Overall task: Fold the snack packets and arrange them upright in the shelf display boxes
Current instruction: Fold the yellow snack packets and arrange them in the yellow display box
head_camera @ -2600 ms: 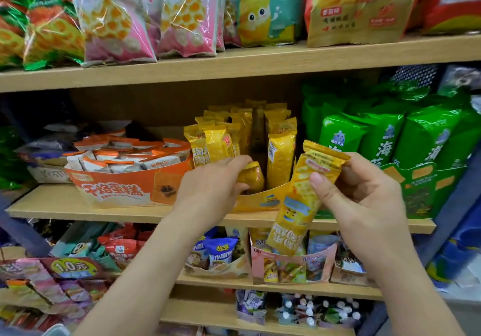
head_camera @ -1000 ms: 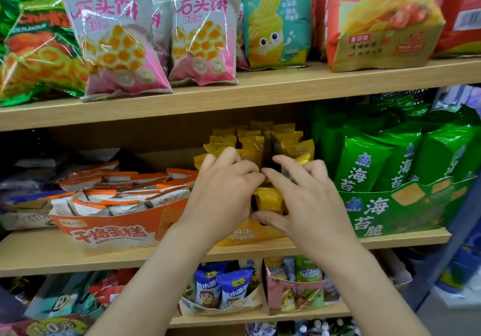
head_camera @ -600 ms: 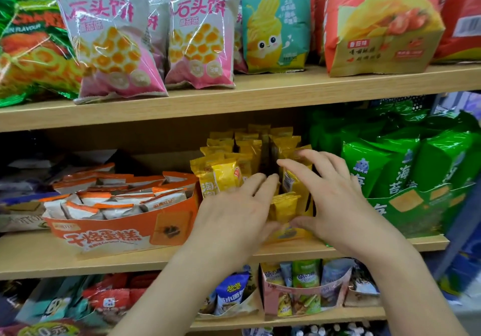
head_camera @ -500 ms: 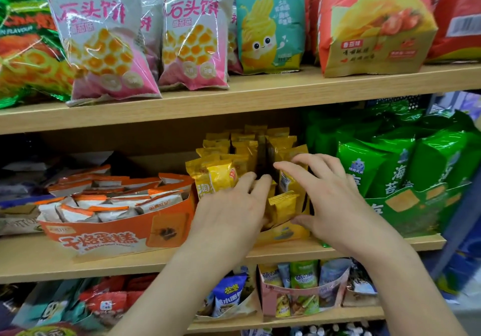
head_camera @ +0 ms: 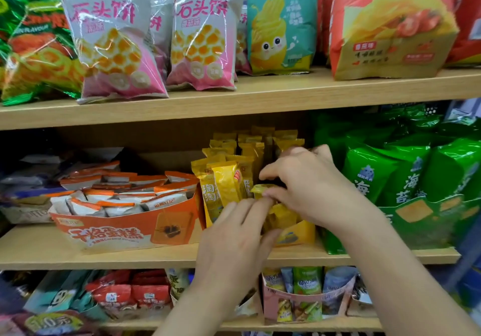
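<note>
A shiny yellow packet (head_camera: 260,188) stood on end, top up, at the front of the yellow card box (head_camera: 299,233) by the shelf's (head_camera: 104,255) front edge. The right hand (head_camera: 307,187) pinched its crinkly top. The left hand (head_camera: 234,239) touched it with straight fingers. More yellow packets (head_camera: 223,187) stood upright behind. An orange box (head_camera: 125,229) sat on the left and green bags (head_camera: 406,179) on the right.

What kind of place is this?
Most likely a small snack shop: wooden shelves packed with bagged snacks like the pink bags, cardboard display boxes such as the orange box, and a price tag at lower left.
</note>
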`<move>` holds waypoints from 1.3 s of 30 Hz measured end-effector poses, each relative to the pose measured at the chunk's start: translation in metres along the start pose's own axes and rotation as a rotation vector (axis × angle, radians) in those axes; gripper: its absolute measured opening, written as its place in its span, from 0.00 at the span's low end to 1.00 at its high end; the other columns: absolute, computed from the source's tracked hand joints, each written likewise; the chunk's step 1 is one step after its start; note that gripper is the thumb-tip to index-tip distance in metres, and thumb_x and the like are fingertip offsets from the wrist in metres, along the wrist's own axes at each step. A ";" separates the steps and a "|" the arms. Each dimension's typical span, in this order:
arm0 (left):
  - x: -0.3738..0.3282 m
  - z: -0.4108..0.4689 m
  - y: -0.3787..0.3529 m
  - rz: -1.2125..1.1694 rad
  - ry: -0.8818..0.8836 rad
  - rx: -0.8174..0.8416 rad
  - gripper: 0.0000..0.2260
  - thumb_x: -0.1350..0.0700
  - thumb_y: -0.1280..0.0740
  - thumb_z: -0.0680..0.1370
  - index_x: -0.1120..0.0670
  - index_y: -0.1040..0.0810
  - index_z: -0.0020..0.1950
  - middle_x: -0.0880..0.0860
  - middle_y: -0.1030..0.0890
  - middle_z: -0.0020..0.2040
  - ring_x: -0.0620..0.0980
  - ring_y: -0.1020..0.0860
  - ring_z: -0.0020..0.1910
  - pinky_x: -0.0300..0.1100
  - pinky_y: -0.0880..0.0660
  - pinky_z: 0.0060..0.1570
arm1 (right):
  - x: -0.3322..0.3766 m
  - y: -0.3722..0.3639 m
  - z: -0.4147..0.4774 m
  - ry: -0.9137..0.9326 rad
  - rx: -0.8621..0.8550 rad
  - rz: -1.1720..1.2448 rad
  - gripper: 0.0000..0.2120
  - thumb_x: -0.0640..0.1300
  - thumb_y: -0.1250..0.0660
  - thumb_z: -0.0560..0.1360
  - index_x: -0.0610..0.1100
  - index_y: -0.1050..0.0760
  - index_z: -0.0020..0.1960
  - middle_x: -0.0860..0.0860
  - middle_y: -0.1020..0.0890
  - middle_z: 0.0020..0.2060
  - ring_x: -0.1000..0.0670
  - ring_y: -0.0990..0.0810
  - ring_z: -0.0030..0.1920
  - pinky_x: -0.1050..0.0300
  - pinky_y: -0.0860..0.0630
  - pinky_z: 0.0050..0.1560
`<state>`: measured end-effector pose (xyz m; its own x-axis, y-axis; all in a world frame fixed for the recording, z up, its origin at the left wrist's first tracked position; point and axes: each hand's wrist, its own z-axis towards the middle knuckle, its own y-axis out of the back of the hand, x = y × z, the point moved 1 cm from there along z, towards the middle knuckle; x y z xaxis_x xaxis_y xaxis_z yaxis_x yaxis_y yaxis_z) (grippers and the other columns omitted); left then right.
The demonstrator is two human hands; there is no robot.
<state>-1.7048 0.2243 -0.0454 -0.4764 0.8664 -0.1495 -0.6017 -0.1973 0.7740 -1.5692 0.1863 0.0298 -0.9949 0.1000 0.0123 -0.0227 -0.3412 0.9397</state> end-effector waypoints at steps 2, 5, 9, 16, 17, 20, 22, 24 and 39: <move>0.006 -0.004 -0.002 -0.025 0.000 -0.031 0.19 0.47 0.32 0.73 0.52 0.25 0.62 0.47 0.20 0.52 0.48 0.23 0.47 0.39 0.22 0.36 | 0.005 -0.004 0.003 0.006 -0.014 -0.014 0.09 0.55 0.36 0.78 0.56 0.22 0.55 0.55 0.20 0.51 0.50 0.31 0.62 0.47 0.41 0.55; 0.009 -0.009 -0.001 -0.032 -0.001 -0.049 0.19 0.48 0.32 0.74 0.53 0.25 0.63 0.48 0.22 0.53 0.48 0.24 0.50 0.41 0.22 0.40 | 0.008 -0.009 0.004 -0.002 -0.066 -0.051 0.06 0.49 0.37 0.79 0.54 0.21 0.51 0.55 0.20 0.46 0.49 0.28 0.58 0.47 0.39 0.55; 0.013 -0.005 0.005 -0.078 0.033 -0.007 0.21 0.51 0.26 0.73 0.54 0.24 0.63 0.46 0.24 0.46 0.44 0.26 0.42 0.35 0.27 0.31 | 0.006 -0.013 0.003 -0.037 -0.169 -0.130 0.06 0.41 0.36 0.77 0.50 0.24 0.52 0.54 0.19 0.45 0.48 0.25 0.55 0.51 0.36 0.48; 0.015 0.006 0.021 -0.150 0.048 0.022 0.20 0.46 0.37 0.79 0.47 0.31 0.71 0.38 0.34 0.34 0.39 0.31 0.32 0.35 0.33 0.29 | 0.008 -0.007 -0.007 -0.082 -0.393 -0.027 0.10 0.34 0.35 0.74 0.47 0.29 0.50 0.55 0.29 0.36 0.46 0.28 0.45 0.49 0.40 0.44; 0.013 0.008 0.020 -0.127 0.060 0.037 0.20 0.45 0.40 0.80 0.45 0.34 0.72 0.38 0.34 0.35 0.39 0.31 0.34 0.35 0.33 0.31 | 0.009 -0.012 -0.007 -0.101 -0.317 -0.028 0.09 0.35 0.39 0.77 0.47 0.31 0.53 0.55 0.27 0.38 0.47 0.30 0.48 0.49 0.43 0.45; 0.009 0.007 0.016 -0.081 0.106 0.093 0.20 0.44 0.45 0.82 0.41 0.40 0.74 0.42 0.31 0.40 0.42 0.26 0.41 0.41 0.24 0.40 | 0.010 -0.024 -0.009 -0.157 -0.183 -0.066 0.09 0.38 0.43 0.79 0.50 0.34 0.55 0.54 0.20 0.46 0.48 0.32 0.53 0.50 0.47 0.44; 0.009 0.004 0.017 -0.131 0.114 0.106 0.21 0.44 0.44 0.82 0.40 0.42 0.75 0.41 0.29 0.42 0.42 0.24 0.43 0.44 0.23 0.42 | 0.012 -0.025 -0.010 -0.176 -0.174 -0.070 0.08 0.40 0.43 0.80 0.51 0.33 0.55 0.55 0.20 0.47 0.49 0.32 0.56 0.50 0.48 0.45; 0.012 0.001 0.022 -0.210 0.094 0.080 0.23 0.45 0.40 0.81 0.40 0.42 0.75 0.41 0.27 0.40 0.42 0.25 0.40 0.42 0.24 0.38 | 0.013 -0.023 -0.013 -0.170 -0.193 -0.070 0.06 0.44 0.43 0.81 0.53 0.31 0.56 0.56 0.20 0.50 0.49 0.33 0.59 0.50 0.48 0.47; 0.088 0.037 0.033 -0.335 0.445 0.031 0.10 0.51 0.32 0.78 0.50 0.24 0.58 0.49 0.20 0.51 0.52 0.24 0.55 0.53 0.23 0.53 | 0.064 -0.043 -0.018 -0.010 -0.262 -0.068 0.30 0.46 0.24 0.68 0.53 0.28 0.68 0.48 0.29 0.71 0.44 0.33 0.72 0.39 0.31 0.55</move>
<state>-1.7422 0.3110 -0.0103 -0.4915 0.6007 -0.6305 -0.7506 0.0750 0.6565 -1.6339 0.1902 -0.0161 -0.9892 0.1402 -0.0432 -0.1156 -0.5633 0.8181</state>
